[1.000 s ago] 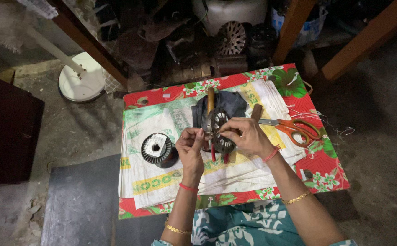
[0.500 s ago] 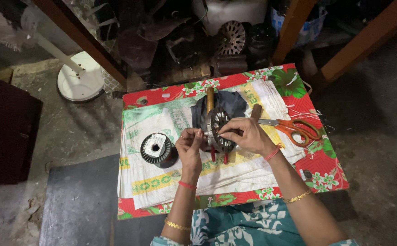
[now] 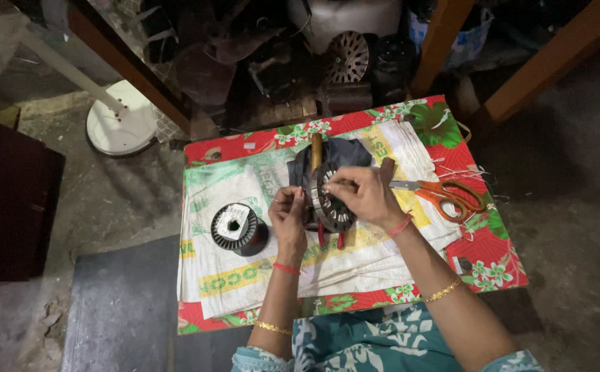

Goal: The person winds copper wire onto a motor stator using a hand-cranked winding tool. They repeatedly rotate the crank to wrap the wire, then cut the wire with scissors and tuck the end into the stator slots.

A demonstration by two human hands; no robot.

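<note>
A stator [image 3: 332, 200] is being gripped at its top edge by the right hand [image 3: 358, 194], standing on the counter [image 3: 493, 258]. Something too small to tell is being pinched by the left hand [image 3: 290, 217], just beside the stator. Scissors [image 3: 445, 193] are lying to the right.

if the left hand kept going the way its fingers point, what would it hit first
Probably the round slotted metal stator core that the right hand holds: the left hand has its fingertips aimed at its near edge, though depth is unclear.

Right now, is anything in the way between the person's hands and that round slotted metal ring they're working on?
Nothing visible is. The right hand already rests on the metal ring, and the left hand is right beside its left edge. The scissors and the wire spool lie off to the sides.
</note>
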